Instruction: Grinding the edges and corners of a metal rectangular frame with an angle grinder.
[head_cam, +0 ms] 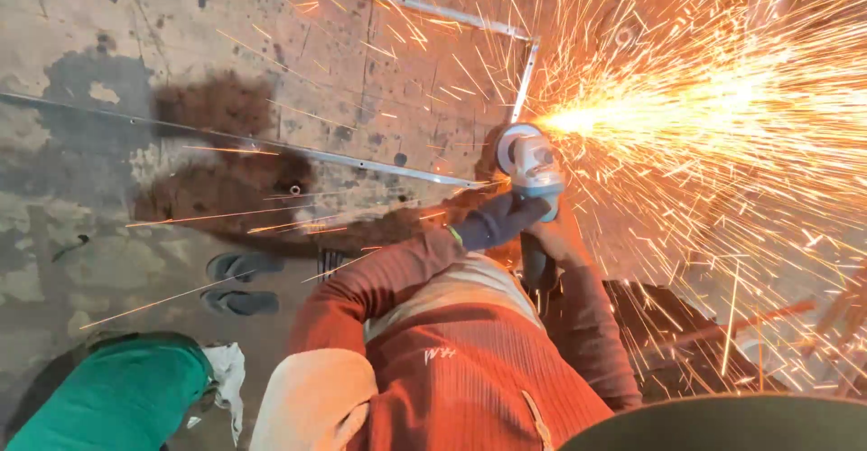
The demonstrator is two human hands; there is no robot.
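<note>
Both my hands hold a white and blue angle grinder (531,160). My left hand (499,222) wears a dark glove and grips it from the left side. Just behind it, my bare right hand (557,240) wraps the dark rear body. The disc meets a thin steel frame bar (523,81) near its corner. A dense fan of orange sparks (704,108) shoots to the right. A long flat bar (271,144) of the same frame runs from the left across the stained concrete floor toward the grinder. My arms are in rust-red ribbed sleeves.
A pair of dark sandals (240,283) lies on the floor at the left. A green cloth-covered shape (117,397) and a white rag (228,370) sit at bottom left. Dark metal pieces (664,325) and a reddish rod (754,317) lie at the right, under the sparks.
</note>
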